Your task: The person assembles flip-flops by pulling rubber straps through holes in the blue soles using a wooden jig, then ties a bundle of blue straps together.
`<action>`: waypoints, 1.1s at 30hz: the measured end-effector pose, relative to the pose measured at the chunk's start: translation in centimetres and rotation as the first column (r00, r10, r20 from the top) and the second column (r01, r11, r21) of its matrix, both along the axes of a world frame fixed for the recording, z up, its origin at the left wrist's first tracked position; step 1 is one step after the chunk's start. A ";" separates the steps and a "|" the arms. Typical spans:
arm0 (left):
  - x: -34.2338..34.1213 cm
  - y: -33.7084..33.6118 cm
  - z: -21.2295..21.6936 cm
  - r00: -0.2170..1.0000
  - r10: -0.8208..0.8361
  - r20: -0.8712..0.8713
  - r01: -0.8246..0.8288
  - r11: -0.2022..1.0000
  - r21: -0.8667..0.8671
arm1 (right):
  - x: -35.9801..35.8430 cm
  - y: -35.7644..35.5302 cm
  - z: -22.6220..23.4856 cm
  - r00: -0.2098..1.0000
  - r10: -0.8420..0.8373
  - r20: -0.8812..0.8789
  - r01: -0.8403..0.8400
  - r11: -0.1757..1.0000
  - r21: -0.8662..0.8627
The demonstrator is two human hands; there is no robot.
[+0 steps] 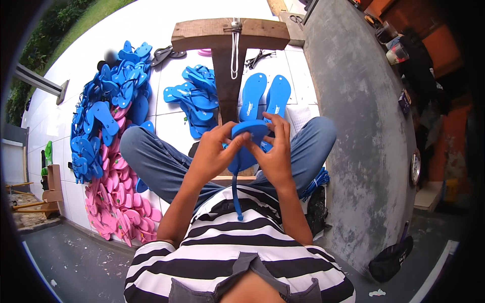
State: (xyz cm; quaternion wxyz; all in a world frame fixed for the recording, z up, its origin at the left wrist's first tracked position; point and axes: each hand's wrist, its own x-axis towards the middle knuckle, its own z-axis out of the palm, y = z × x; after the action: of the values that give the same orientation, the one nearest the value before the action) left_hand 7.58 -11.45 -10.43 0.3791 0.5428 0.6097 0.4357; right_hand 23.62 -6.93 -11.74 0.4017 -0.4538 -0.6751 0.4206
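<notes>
**Closely now: strap and sole held in both hands**

Nearest us, over our striped shirt, our left hand and right hand close together around a blue foam sandal sole, held upright above our lap. The left fingers pinch its near edge; the right fingers curl over its top and back. A blue rubber strap hangs from the sole down toward our chest.

To do this well, we judge that we should keep the sole braced firmly with the right hand, press with the left thumb close to the hole, and feed the strap end in straight, not twisted, so the foam does not tear.

Beyond our crossed knees in blue jeans stands a T-shaped wooden post with white cord looped over it. Two bare blue soles lie flat just right of it, and a small heap of strapped blue sandals lies left of it. Farther left, a long pile of blue and pink sandals runs along the white tiled floor. A rough grey concrete wall rises on our right, and green grass shows at the far left.
</notes>
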 end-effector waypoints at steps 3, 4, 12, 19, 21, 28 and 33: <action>-0.5 2.0 -2.4 0.985 0.147 -0.088 -0.158 0.978 -0.135 | -0.7 0.3 -2.3 0.950 -0.002 0.311 -0.045 0.988 0.146; -0.7 2.4 -4.3 0.980 0.191 -0.052 -0.196 0.972 -0.131 | -1.0 0.0 -2.6 0.897 0.072 0.437 -0.142 0.981 0.130; -3.1 2.8 -7.5 0.933 0.227 -0.278 -0.251 0.966 -0.055 | -3.7 -0.1 -8.9 0.843 0.280 0.459 -0.380 0.914 0.140; -5.7 -1.1 -8.1 0.976 0.172 0.135 -0.160 0.982 -0.096 | -0.2 -3.3 -4.2 0.743 0.592 0.311 -0.526 0.805 -0.275; -5.6 -1.1 -6.5 0.977 0.122 0.172 -0.124 0.992 -0.004 | -0.8 -3.3 -3.0 0.792 0.552 0.260 -0.495 0.830 -0.255; -3.9 2.5 1.3 0.985 -0.173 0.011 0.123 0.743 0.658 | -2.0 2.7 0.6 0.994 0.108 0.024 -0.108 0.899 0.425; -3.0 4.9 2.7 0.997 -0.069 -0.029 0.066 0.630 0.774 | -2.4 5.2 4.6 0.987 0.075 0.138 -0.147 0.756 0.638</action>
State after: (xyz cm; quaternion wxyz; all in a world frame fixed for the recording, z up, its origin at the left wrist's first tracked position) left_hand 4.59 -6.56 -7.75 0.1272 0.6745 0.3428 0.6413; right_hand 21.17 -1.69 -7.14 0.4719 -0.2679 -0.8244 0.1612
